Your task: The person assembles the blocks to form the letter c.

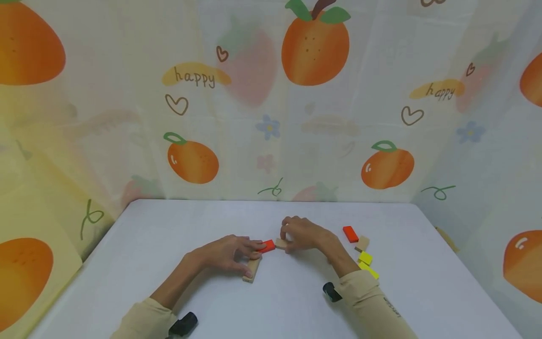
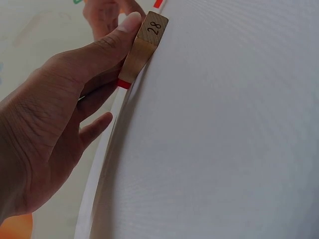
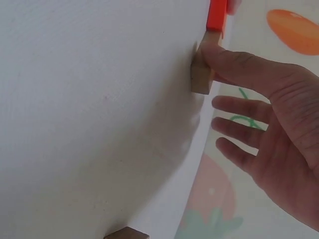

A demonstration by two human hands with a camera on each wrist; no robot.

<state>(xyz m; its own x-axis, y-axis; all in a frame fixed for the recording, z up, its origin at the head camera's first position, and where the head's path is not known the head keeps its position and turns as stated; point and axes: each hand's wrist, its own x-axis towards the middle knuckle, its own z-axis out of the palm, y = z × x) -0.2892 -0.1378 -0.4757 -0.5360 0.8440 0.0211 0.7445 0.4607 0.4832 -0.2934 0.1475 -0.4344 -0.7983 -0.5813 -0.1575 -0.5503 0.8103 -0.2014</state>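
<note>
My left hand (image 1: 233, 253) grips a plain wooden block (image 1: 252, 269), thumb by its near end and fingertips reaching the red block (image 1: 267, 246) beyond. In the left wrist view that wooden block's end (image 2: 153, 30) bears the number 28. My right hand (image 1: 306, 234) pinches a second wooden block (image 3: 201, 74), its thumb along the side and the index finger mostly hidden behind. The other three fingers (image 3: 239, 129) are spread away from it. In the right wrist view this second block lines up end to end with the red block (image 3: 216, 15).
To the right of my right hand lie a red block (image 1: 350, 234), a wooden block (image 1: 362, 243) and two yellow blocks (image 1: 365, 258). All rest on the white table (image 1: 296, 301). A fruit-print curtain (image 1: 262, 155) hangs behind the table's far edge.
</note>
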